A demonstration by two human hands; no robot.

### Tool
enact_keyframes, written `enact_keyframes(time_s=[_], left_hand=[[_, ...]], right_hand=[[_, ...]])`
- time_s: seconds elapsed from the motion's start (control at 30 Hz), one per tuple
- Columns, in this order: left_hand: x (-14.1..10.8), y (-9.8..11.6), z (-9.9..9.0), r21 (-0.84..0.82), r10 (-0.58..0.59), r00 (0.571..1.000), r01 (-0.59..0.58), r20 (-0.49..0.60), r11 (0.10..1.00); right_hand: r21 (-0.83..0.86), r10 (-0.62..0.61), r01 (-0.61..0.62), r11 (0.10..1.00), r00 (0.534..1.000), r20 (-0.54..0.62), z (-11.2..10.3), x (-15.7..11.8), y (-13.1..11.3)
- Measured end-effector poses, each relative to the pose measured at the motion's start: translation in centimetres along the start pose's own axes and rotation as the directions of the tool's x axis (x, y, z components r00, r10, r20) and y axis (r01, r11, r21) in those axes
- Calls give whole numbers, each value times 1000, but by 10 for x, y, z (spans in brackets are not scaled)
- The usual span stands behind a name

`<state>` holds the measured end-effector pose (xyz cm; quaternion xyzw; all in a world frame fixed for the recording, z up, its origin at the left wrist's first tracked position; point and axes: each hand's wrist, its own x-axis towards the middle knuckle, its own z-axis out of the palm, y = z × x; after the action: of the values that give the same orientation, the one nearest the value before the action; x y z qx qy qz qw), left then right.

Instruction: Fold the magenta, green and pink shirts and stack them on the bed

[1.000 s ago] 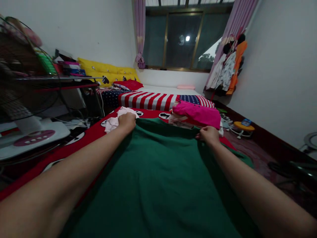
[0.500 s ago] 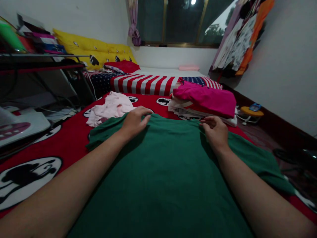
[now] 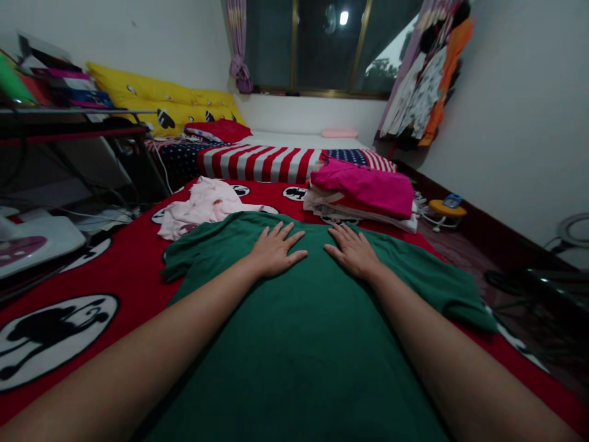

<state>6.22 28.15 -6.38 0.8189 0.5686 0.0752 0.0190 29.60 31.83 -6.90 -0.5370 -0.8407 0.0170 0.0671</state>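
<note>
"Item one?"
"Shirt (image 3: 317,337), which lay on the bedspread (image 3: 138,258), with left hand (image 3: 275,250) and right hand (image 3: 353,252) on top."
"And behind it?"
"Garment (image 3: 207,204) lay left, clothes pile (image 3: 363,191) right; from where I stood, a bed (image 3: 285,139) stood beyond both."

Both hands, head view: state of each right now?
Left hand: open, palm down on the green shirt, gripping nothing.
Right hand: open, palm down on the same shirt, gripping nothing.

bare left forearm (image 3: 184,322), bare right forearm (image 3: 426,331), both tapering to slimmer wrists (image 3: 252,265), as I watch remotely, bare left hand (image 3: 275,250), bare right hand (image 3: 354,250), slim fingers (image 3: 286,232), a shorter, thicker thumb (image 3: 297,257) on each
</note>
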Motion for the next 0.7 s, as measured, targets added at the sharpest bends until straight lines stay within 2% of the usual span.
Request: enact_keyframes(time_s=[0.1,0.27,0.33,0.4,0.47,0.53,0.63,0.7], left_hand=[[-2,11,-4,21,-45,999,45,3,999],[-27,36,-19,148,-283,957,271,64,951],[-48,34,-22,120,-276,952,261,133,958],[-70,24,-21,63,-223,962,216,160,974],[-89,13,-16,42,-186,975,182,125,982],[-102,6,-10,43,-191,979,188,76,981],[-109,8,-6,47,-218,976,217,12,975],[-110,12,-6,49,-219,975,220,-20,974]], right_hand=[[-31,27,-27,999,1000,-13,-3,-3,-9],[-139,69,-72,988,997,-26,-23,-28,-16],[-178,53,-59,982,998,-39,-36,-49,-4],[-230,89,-111,967,991,-102,-49,-76,18],[-290,179,-233,928,963,-201,-59,-106,44],[-302,317,-391,870,911,-266,-64,-133,68],[-197,509,-556,808,826,-242,-63,-159,88],[-129,541,-570,811,815,-207,-59,-165,91]])
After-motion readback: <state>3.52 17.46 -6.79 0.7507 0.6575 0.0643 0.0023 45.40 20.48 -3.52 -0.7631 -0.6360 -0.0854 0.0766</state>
